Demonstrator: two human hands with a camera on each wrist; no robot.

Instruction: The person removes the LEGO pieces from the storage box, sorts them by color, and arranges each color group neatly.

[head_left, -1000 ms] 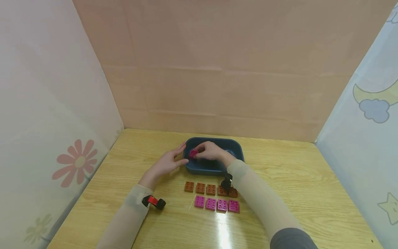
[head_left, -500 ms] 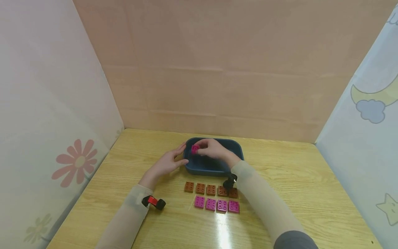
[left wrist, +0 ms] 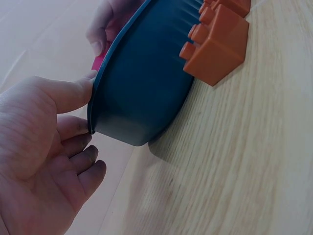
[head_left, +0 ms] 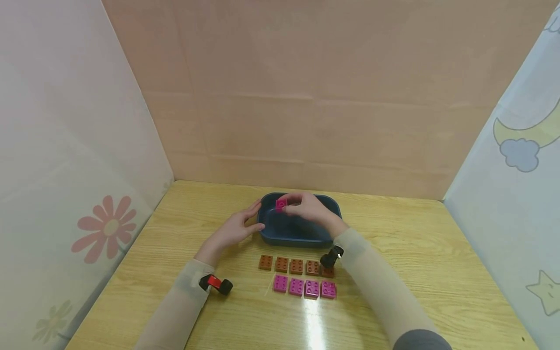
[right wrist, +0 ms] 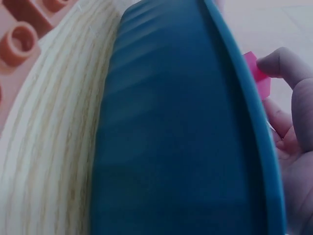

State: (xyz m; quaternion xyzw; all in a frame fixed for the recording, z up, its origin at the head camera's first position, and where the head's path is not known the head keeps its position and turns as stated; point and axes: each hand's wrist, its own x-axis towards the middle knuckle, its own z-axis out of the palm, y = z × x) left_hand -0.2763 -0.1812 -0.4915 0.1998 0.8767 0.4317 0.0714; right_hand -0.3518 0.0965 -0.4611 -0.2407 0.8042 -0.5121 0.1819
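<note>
My right hand [head_left: 308, 208] pinches a small pink toy brick [head_left: 281, 204] between thumb and fingertips, over the left half of a dark blue plastic bin [head_left: 297, 242]. The same pink brick [right wrist: 259, 73] shows past the bin's rim in the right wrist view. At the bin's left end, my left hand [head_left: 234, 228] holds the rim, thumb at the near side and fingers toward the far corner. That thumb and the fingers of the left hand [left wrist: 44, 142] meet the rim in the left wrist view. The bin's floor is partly hidden by my right hand.
In front of the bin lies a row of orange bricks [head_left: 282, 264], several in all. Nearer me is a row of several pink bricks [head_left: 296, 287]. My right wrist camera hangs over the rightmost orange brick [head_left: 327, 272]. A beige backdrop [head_left: 306, 121] rises behind the wooden table [head_left: 407, 253].
The right hand has lifted the pink brick up from inside the bin and drawn it slightly back to the right. The left hand has stayed at the rim.
</note>
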